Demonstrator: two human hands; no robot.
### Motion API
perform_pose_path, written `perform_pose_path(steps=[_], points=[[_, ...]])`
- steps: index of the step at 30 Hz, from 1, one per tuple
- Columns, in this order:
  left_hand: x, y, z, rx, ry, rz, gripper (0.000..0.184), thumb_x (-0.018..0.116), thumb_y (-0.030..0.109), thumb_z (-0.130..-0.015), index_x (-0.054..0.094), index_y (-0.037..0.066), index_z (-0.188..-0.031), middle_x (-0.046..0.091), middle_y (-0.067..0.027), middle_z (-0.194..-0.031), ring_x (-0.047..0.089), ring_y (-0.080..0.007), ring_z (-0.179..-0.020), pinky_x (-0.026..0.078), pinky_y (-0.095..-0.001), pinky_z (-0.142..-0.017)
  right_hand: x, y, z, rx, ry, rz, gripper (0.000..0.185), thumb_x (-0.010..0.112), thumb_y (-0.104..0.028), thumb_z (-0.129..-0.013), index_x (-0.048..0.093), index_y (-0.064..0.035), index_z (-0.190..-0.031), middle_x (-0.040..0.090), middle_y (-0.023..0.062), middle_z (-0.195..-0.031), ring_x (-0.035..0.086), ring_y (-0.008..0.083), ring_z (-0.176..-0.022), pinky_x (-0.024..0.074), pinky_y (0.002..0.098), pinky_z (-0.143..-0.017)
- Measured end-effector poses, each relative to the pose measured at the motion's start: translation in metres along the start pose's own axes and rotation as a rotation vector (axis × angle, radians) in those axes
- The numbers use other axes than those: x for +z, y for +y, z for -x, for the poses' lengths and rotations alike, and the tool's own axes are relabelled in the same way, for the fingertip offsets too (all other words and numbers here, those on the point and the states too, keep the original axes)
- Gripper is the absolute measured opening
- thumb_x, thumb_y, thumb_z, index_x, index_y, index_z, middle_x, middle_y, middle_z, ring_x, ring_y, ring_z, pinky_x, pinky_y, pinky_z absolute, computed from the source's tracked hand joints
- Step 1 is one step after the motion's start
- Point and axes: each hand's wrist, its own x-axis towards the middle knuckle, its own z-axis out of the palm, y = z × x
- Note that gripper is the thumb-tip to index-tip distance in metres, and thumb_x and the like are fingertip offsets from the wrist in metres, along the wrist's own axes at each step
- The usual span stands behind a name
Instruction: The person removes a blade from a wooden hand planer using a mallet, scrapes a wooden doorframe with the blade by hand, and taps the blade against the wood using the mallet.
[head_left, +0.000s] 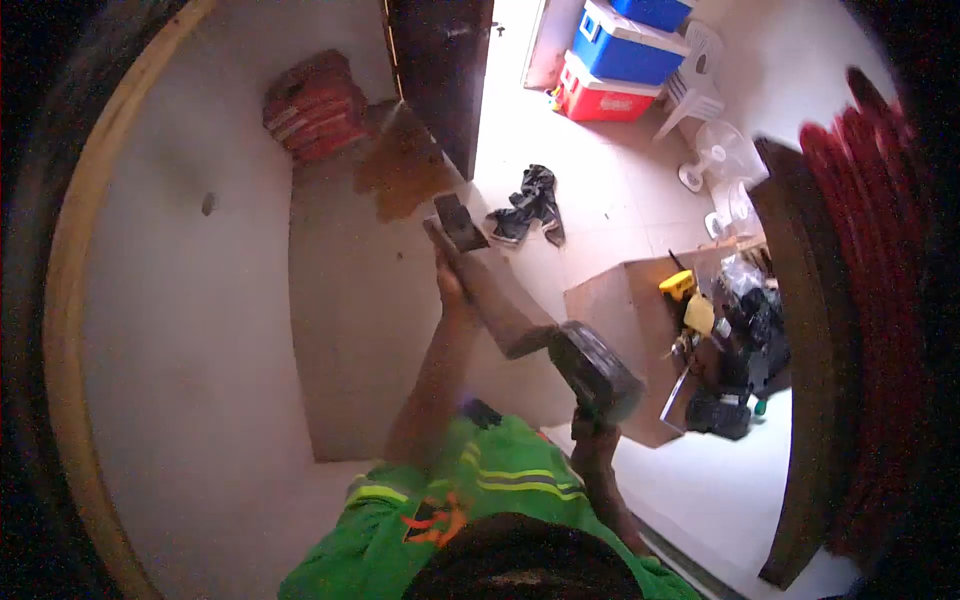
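Low in the centre, my right hand (597, 447) is closed around the lower end of a bulky dark tool (595, 372), whose type is unclear. The tool's upper end meets or overlaps a brown wooden-looking piece (505, 305). My left hand (452, 285), on an outstretched arm, holds that piece along its left side near the upper end; some fingers are hidden behind it. A dark block (460, 222) sits at the piece's upper end. Blur hides finer details.
An open wooden box or cabinet (625, 300) with tools and bags stands right. Dark cloth (528, 205) lies on the floor. Beyond are a dark door (435, 70), stacked coolers (625, 50), white chairs (695, 75) and fans (718, 155). Red bundles (318, 105) sit upper left.
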Motion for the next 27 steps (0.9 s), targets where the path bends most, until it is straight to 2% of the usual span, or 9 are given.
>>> perform_pose_path(steps=[3, 8, 12, 15, 18, 21, 23, 24, 27], points=[[0.003, 0.022, -0.040, 0.017, 0.248, -0.169, 0.059, 0.040, 0.060, -0.096, 0.053, 0.009, -0.122, 0.062, -0.0051, -0.096, 0.062, -0.0212, -0.081, 0.055, -0.0383, -0.072, 0.026, -0.002, -0.043, 0.183, 0.190, -0.261, 0.019, 0.055, -0.016, -0.092, 0.052, -0.0070, -0.109, 0.049, -0.0017, -0.072, 0.044, 0.0083, -0.055, 0.0351, 0.0247, -0.045], [-0.020, 0.032, -0.101, -0.200, 0.164, -0.618, 0.057, 0.050, 0.052, -0.096, 0.050, 0.004, -0.127, 0.061, -0.0060, -0.104, 0.057, -0.0163, -0.090, 0.050, -0.0310, -0.081, 0.057, 0.018, -0.094, 0.194, 0.273, -0.077, 0.033, 0.056, -0.016, -0.093, 0.047, -0.0061, -0.123, 0.050, -0.0003, -0.073, 0.042, 0.0066, -0.053, 0.0341, 0.0243, -0.044], [0.078, 0.050, -0.114, -0.268, 0.013, -1.168, 0.051, 0.053, 0.042, -0.098, 0.049, 0.002, -0.129, 0.060, -0.0072, -0.111, 0.055, -0.0146, -0.098, 0.045, -0.0284, -0.088, 0.067, 0.019, -0.114, 0.313, 0.298, -0.084, 0.037, 0.055, -0.020, -0.093, 0.045, -0.0050, -0.125, 0.051, 0.0005, -0.069, 0.042, 0.0075, -0.048, 0.0342, 0.0267, -0.040], [0.066, 0.047, -0.160, -0.361, -0.141, -1.119, 0.049, 0.052, 0.037, -0.098, 0.046, 0.002, -0.132, 0.060, -0.0084, -0.114, 0.056, -0.0158, -0.100, 0.047, -0.0318, -0.088, 0.068, 0.014, -0.150, 0.318, 0.338, -0.120, 0.039, 0.055, -0.022, -0.093, 0.045, -0.0052, -0.126, 0.050, 0.0001, -0.066, 0.042, 0.0083, -0.045, 0.0339, 0.0271, -0.038], [0.034, 0.042, -0.209, -0.517, -0.136, -1.035, 0.055, 0.053, 0.043, -0.096, 0.046, 0.002, -0.132, 0.060, -0.0088, -0.115, 0.057, -0.0178, -0.101, 0.047, -0.0330, -0.088, 0.055, -0.001, -0.214, 0.265, 0.385, -0.257, 0.038, 0.056, -0.023, -0.092, 0.045, -0.0061, -0.124, 0.049, -0.0006, -0.065, 0.043, 0.0084, -0.044, 0.0338, 0.0257, -0.038], [0.036, 0.039, -0.252, -0.561, -0.110, -0.965, 0.055, 0.053, 0.043, -0.096, 0.045, 0.002, -0.132, 0.060, -0.0093, -0.115, 0.057, -0.0183, -0.101, 0.047, -0.0334, -0.088, 0.013, -0.086, -0.311, 0.289, 0.421, -0.546, 0.031, 0.057, -0.024, -0.093, 0.046, -0.0077, -0.117, 0.048, -0.0007, -0.065, 0.043, 0.0078, -0.045, 0.0353, 0.0237, -0.040], [0.045, 0.038, -0.280, -0.572, -0.110, -0.954, 0.055, 0.054, 0.042, -0.096, 0.044, 0.002, -0.133, 0.060, -0.0096, -0.114, 0.057, -0.0187, -0.101, 0.047, -0.0337, -0.088, -0.014, -0.143, -0.372, 0.061, 0.502, -0.823, 0.029, 0.056, -0.024, -0.095, 0.045, -0.0073, -0.116, 0.049, 0.0009, -0.065, 0.043, 0.0082, -0.045, 0.0365, 0.0238, -0.042], [0.048, 0.036, -0.295, -0.581, -0.110, -0.948, 0.055, 0.054, 0.042, -0.096, 0.044, 0.002, -0.133, 0.060, -0.0097, -0.114, 0.057, -0.0188, -0.100, 0.047, -0.0338, -0.088, -0.026, -0.161, -0.402, -0.203, 0.560, -0.796, 0.028, 0.054, -0.024, -0.097, 0.046, -0.0057, -0.116, 0.049, 0.0020, -0.068, 0.043, 0.0092, -0.048, 0.0362, 0.0230, -0.044], [0.058, 0.030, -0.335, -0.608, -0.112, -0.949, 0.056, 0.054, 0.042, -0.096, 0.043, 0.002, -0.134, 0.060, -0.0102, -0.114, 0.058, -0.0193, -0.100, 0.048, -0.0343, -0.088, -0.038, -0.188, -0.465, -0.337, 0.452, -0.838, 0.030, 0.052, -0.029, -0.097, 0.050, -0.0052, -0.114, 0.049, 0.0023, -0.069, 0.048, 0.0116, -0.055, 0.0424, 0.0270, -0.052]])
